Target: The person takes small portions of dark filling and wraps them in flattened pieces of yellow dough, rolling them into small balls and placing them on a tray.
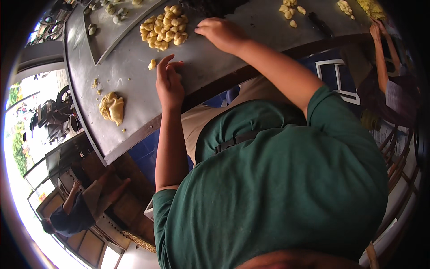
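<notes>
On the steel table (85, 107), a pile of small pale-yellow dough pieces (163, 29) lies between my hands and the back. My right hand (221, 36) is right of the pile, fingers bent together near a dark mass (210, 6); what they hold, if anything, is hidden. My left hand (170, 83) is at the table's front part, below a single loose piece (152, 64), fingers loosely curled and apart with nothing visible in them. A larger dough lump (112, 107) rests to the left, with small crumbs nearby.
A metal tray (101, 56) with grayish pieces is at upper left. More dough (289, 11) and a dark tool (320, 24) lie rightward. A co-worker's arms (380, 58) reach onto the table at far right; another person (76, 210) is at lower left near parked motorbikes (49, 116).
</notes>
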A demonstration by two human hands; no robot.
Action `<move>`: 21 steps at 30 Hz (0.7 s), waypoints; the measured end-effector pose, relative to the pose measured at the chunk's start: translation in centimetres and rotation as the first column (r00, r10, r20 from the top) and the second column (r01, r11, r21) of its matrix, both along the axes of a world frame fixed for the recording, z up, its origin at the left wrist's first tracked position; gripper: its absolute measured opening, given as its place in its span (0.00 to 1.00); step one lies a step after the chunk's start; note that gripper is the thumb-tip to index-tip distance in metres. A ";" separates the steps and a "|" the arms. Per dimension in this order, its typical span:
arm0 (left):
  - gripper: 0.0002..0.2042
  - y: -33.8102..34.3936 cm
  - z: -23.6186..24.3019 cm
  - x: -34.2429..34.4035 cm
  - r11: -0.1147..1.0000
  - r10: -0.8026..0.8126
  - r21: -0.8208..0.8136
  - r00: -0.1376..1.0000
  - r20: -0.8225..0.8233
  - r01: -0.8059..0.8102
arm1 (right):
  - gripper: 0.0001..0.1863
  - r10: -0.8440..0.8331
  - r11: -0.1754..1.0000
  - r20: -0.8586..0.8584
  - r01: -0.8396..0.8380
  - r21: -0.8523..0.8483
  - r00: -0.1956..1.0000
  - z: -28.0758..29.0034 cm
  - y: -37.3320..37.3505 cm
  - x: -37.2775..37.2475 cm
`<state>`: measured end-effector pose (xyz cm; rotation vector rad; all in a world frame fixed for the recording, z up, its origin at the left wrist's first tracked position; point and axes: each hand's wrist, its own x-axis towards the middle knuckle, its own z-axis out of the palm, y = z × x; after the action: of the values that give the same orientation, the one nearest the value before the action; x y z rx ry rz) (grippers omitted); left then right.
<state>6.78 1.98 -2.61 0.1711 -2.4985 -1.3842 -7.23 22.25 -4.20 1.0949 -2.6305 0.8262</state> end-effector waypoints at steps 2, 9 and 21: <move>0.13 -0.5 -0.5 0.3 1.000 -0.003 -0.002 0.998 -0.061 0.003 | 0.17 0.009 0.990 0.091 -0.022 0.143 0.996 1.5 0.3 0.0; 0.13 -0.1 -0.8 -0.4 0.993 -0.033 0.112 0.996 -0.082 0.042 | 0.14 -0.080 0.996 -0.128 0.073 -0.060 0.988 -1.3 7.8 2.6; 0.13 -0.1 -0.5 -0.1 0.999 -0.036 0.034 0.997 -0.066 0.038 | 0.20 -0.177 0.982 0.014 0.177 -0.060 0.984 -0.3 10.2 1.2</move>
<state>6.71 1.92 -3.10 0.0850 -2.4370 -1.4251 -6.02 32.48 -4.54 0.8291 -2.6433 0.8676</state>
